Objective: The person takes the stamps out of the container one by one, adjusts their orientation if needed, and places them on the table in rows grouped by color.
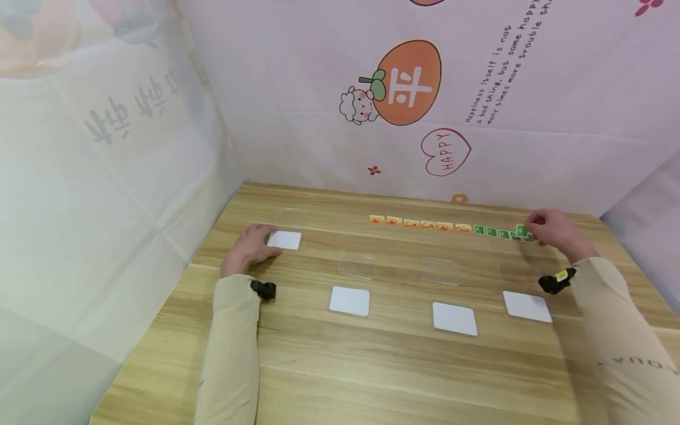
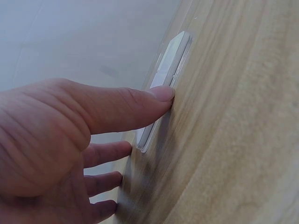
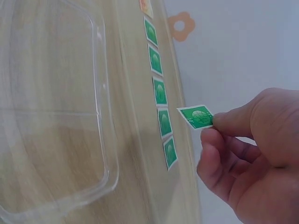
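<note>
My right hand (image 1: 555, 229) pinches one green postage stamp (image 3: 197, 116) between thumb and forefinger, its other fingers curled in. The stamp is raised over the right end of a row of several green stamps (image 3: 160, 91) on the table. Orange stamps (image 1: 411, 224) continue that row to the left. On the left side, my left hand (image 1: 249, 245) holds a white rectangular stack (image 1: 285, 239) in a shallow clear case by its edges. Its thumb (image 2: 161, 93) presses the near edge; the forefinger is mostly hidden behind the stack in the left wrist view.
Three more white stacks in clear cases lie nearer me: one left of middle (image 1: 349, 301), one right of middle (image 1: 454, 319), one far right (image 1: 527, 306). Clear plastic lids (image 1: 357, 265) lie behind the stacks. A printed cloth (image 1: 319, 147) hangs along the wooden table's back edge.
</note>
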A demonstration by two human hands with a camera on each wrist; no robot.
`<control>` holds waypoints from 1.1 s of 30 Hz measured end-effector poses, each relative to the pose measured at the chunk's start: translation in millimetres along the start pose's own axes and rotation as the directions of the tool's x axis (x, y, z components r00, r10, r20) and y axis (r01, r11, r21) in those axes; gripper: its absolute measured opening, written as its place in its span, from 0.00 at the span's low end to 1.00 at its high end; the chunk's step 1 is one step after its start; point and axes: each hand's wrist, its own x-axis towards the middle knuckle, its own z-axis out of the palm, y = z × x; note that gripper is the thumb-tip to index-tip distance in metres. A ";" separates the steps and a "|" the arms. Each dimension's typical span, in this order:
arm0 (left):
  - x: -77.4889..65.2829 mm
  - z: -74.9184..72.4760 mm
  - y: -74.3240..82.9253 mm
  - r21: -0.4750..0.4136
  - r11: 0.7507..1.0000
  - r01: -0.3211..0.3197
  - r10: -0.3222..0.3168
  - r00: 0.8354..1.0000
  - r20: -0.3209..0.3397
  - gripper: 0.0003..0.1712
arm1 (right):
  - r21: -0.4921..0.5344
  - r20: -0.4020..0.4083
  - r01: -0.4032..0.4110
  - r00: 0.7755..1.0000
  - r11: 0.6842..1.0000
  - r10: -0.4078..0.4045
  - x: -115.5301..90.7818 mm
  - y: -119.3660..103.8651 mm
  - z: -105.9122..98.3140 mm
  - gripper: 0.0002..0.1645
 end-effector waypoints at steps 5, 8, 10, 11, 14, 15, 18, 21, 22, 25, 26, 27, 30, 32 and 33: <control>0.2 0.5 -0.8 -0.002 1.000 0.002 -0.002 1.000 0.000 0.38 | 0.050 0.003 -0.019 1.000 0.999 0.019 0.4 6.4 -2.0 0.20; 0.7 1.2 -1.6 -0.008 1.000 0.009 -0.009 1.000 0.007 0.38 | 0.069 0.008 -0.035 0.999 0.997 0.034 0.3 9.8 -3.1 0.20; 0.9 1.3 -2.1 -0.008 1.000 0.010 -0.010 1.000 0.008 0.38 | 0.078 0.009 -0.037 0.999 0.996 0.036 -0.1 11.2 -4.1 0.20; 1.0 1.3 -2.1 -0.004 1.000 0.007 -0.007 1.000 0.008 0.38 | 0.083 0.009 -0.038 0.999 0.996 0.038 -0.3 11.8 -4.7 0.21; 0.7 1.3 -2.0 -0.004 1.000 0.006 -0.006 1.000 0.003 0.38 | 0.088 0.011 -0.042 0.999 0.995 0.041 -1.1 13.4 -6.9 0.21; 0.6 1.2 -1.8 -0.004 1.000 0.004 -0.004 1.000 0.001 0.38 | 0.088 0.011 -0.042 0.999 0.995 0.041 -1.2 14.3 -7.6 0.22; 0.2 0.9 -1.2 -0.004 1.000 0.001 -0.001 1.000 -0.002 0.38 | 0.080 0.010 -0.048 0.999 0.996 0.047 -1.7 17.1 -9.5 0.22; 0.0 0.5 -0.6 -0.012 1.000 0.005 -0.005 1.000 0.002 0.38 | 0.068 0.002 -0.049 0.999 0.997 0.049 -2.1 20.1 -10.8 0.21; 0.0 0.3 -0.5 -0.014 1.000 0.006 -0.006 1.000 0.003 0.38 | 0.064 -0.001 -0.049 0.999 0.997 0.049 -2.4 21.1 -11.2 0.20; -0.2 0.1 -0.1 -0.016 1.000 0.006 -0.006 1.000 0.006 0.38 | 0.063 -0.003 -0.043 0.999 0.997 0.044 -2.7 24.2 -12.3 0.20; -0.2 -0.1 -0.1 -0.016 1.000 0.007 -0.007 1.000 0.006 0.38 | 0.062 -0.002 -0.041 0.999 0.997 0.041 -2.9 24.9 -12.7 0.20; -0.3 -0.4 0.0 -0.013 1.000 0.006 -0.005 1.000 0.004 0.38 | 0.060 -0.001 -0.036 0.999 0.998 0.037 -2.9 25.8 -13.1 0.20; -0.2 -0.9 0.0 -0.011 1.000 0.006 -0.006 1.000 0.000 0.38 | 0.043 -0.002 -0.030 1.000 0.999 0.030 -3.4 27.9 -14.4 0.20; 0.0 -1.2 0.2 -0.013 1.000 0.009 -0.009 1.000 -0.001 0.38 | 0.030 0.002 -0.028 1.000 0.999 0.028 -4.5 29.3 -15.4 0.21; 0.0 -1.3 0.4 -0.013 1.000 0.007 -0.007 1.000 -0.002 0.38 | 0.021 0.000 -0.030 1.000 0.999 0.030 -5.0 30.5 -15.7 0.21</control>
